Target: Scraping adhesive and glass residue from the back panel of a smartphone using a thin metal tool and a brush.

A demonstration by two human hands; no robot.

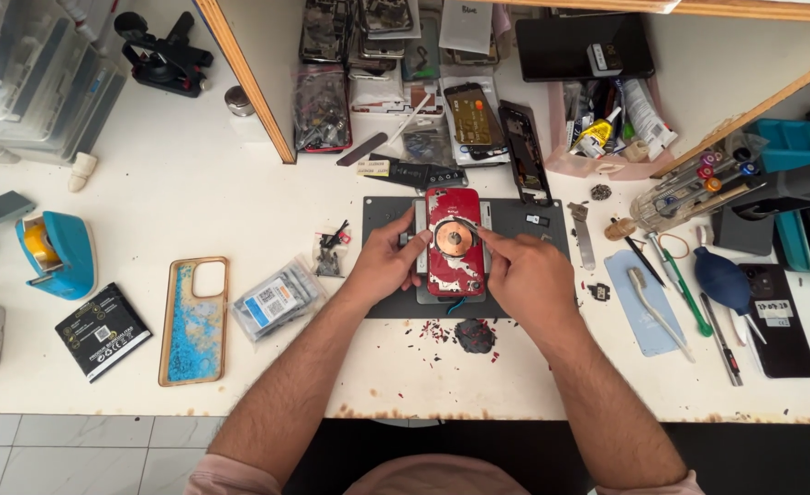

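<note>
Where fingers (478, 234) meet, red phone (454, 244).

Red phone back on a dark work mat

The red phone (454, 246) lies flat and lengthwise on the grey mat (387, 220), mid-tabletop, its glossy back scraped and peeling in pale patches. A round copper-coloured coil ring (454, 238) sits exposed at its centre. A metal clamp frame (421, 240) flanks its sides; red flakes (437, 332) lie scattered just below the mat.
</note>
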